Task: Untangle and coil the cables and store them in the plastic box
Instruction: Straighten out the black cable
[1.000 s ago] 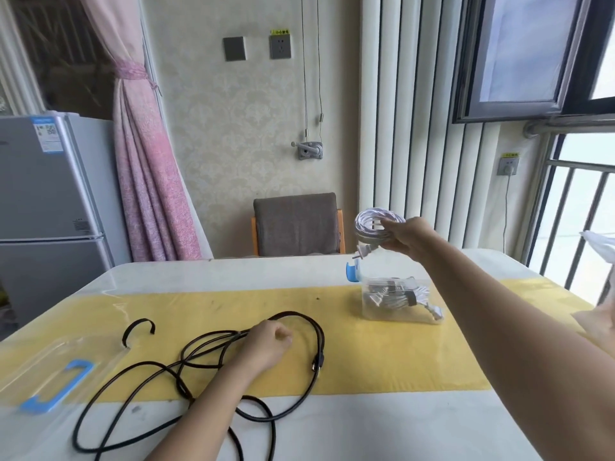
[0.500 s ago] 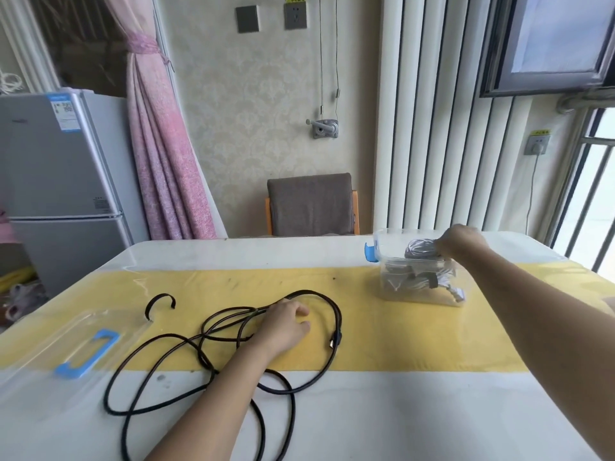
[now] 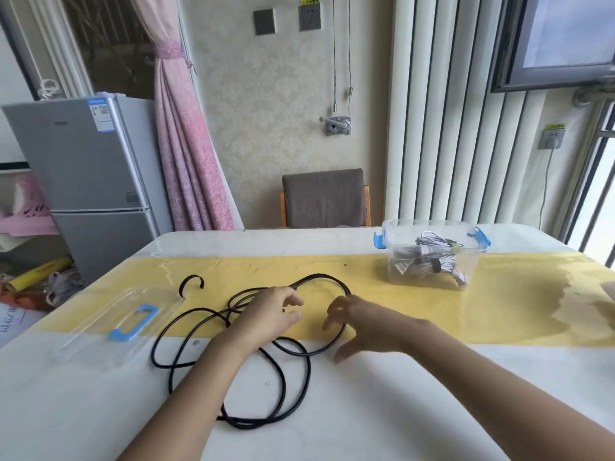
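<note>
A long black cable [image 3: 319,275] lies in loose tangled loops on the table [image 3: 399,410]. My left hand [image 3: 273,314] rests on its middle loops with the fingers loosely curled. My right hand [image 3: 359,324] hovers with spread fingers over the right loop and holds nothing. At the back right stands the clear plastic box [image 3: 432,281] with blue latches, uncovered. Several coiled white cables [image 3: 432,242] lie inside it.
The box's clear lid [image 3: 100,331] with a blue handle lies flat at the left of the table. A yellow runner [image 3: 499,311] crosses the table. A grey chair [image 3: 324,197] stands behind the far edge, a fridge [image 3: 86,161] off to the left.
My right hand carried a white coil down into the box, let it go, and came back to the black cable. The left hand stayed on the cable and loosened its fingers.
</note>
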